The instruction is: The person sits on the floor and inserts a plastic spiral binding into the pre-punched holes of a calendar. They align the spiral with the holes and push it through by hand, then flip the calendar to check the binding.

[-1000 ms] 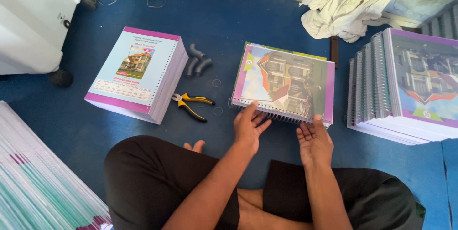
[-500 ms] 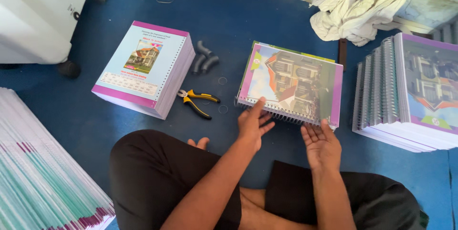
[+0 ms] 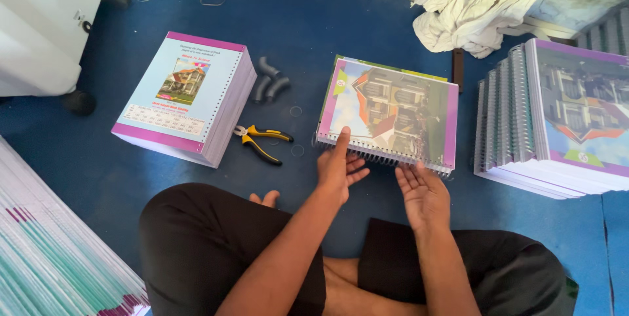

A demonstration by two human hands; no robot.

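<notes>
A spiral-bound book (image 3: 393, 113) with a purple-edged picture cover lies on the blue floor in front of me. My left hand (image 3: 337, 165) rests at its near left corner, index finger stretched onto the cover by the wire spiral. Fingers spread and palm turned inward, my right hand (image 3: 422, 191) touches the spiral edge near its middle. Neither hand grips anything. My crossed legs in black trousers (image 3: 216, 250) fill the bottom of the view.
Yellow-handled pliers (image 3: 262, 140) lie left of the book, beside three grey tube pieces (image 3: 270, 80). A stack of punched unbound books (image 3: 187, 96) sits further left. Bound books (image 3: 557, 119) are piled at right. Loose covers (image 3: 46, 250) lie bottom left; a white cloth (image 3: 478, 1) lies behind.
Both hands have slid slightly along the spiral edge; the left index finger now points onto the cover. The view has shifted a little.
</notes>
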